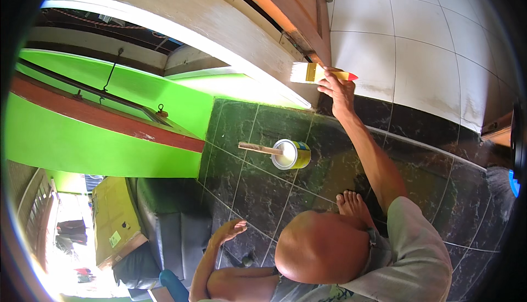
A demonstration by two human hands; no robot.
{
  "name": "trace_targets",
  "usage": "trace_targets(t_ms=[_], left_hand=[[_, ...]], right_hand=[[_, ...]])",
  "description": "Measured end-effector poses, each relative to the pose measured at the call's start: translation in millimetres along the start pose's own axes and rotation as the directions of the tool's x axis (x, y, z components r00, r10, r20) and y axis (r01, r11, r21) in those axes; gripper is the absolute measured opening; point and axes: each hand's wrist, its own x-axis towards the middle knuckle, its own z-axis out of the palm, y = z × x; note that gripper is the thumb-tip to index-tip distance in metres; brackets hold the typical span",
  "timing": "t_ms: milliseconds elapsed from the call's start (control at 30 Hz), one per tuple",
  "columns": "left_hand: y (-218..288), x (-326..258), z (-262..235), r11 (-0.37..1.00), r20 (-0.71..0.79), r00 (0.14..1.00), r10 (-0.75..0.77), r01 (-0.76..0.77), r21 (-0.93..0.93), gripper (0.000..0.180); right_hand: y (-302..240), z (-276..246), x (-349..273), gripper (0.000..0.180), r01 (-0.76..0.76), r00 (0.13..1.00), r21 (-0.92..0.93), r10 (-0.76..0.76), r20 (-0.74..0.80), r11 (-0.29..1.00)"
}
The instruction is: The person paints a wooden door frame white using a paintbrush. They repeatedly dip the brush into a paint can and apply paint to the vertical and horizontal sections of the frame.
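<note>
The green wall (82, 143) stands at far left; next to it the pale board (236, 36) slants toward the right. My left hand (233, 229), fingers loosely extended, hangs apart from the can and holds nothing that I can see. A wooden stick (261, 148) rests in the paint can (302, 155), which stands on the dark tiled floor and contains white liquid. The paintbrush (311, 73) is at the board's right end, bristles pointing left; contact I cannot tell. My right hand (340, 89) closes around its handle. For an even coat, I judge it best to load only the bristle tips, press lightly and stroke along the board, clear of the white-tiled wall (422, 55).
</note>
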Motion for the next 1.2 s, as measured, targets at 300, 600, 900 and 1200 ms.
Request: trace_targets(t_ms=[300,600,900,1200], left_hand=[[-26,7,1,0.999,0.013,1.0,-0.02,0.021,-0.048,0.053],[-44,4,3,1.0,0.019,1.0,0.0,0.0,-0.022,0.051],[-43,10,-1,0.999,0.004,1.0,0.011,-0.011,-0.036,0.053],[-36,4,0,1.0,-0.001,1.0,-0.023,0.023,-0.011,0.055]], right_hand=[[-9,68,-33,0.032,0.713,0.695,-0.266,-0.606,0.386,0.648],[-7,47,-37,0.03,0.687,0.721,-0.346,-0.537,0.438,0.639],[-25,95,-37,0.033,0.74,0.668,-0.231,-0.649,0.364,0.632],[-54,101,-41,0.028,0.518,0.834,0.048,-0.517,0.191,0.854]])
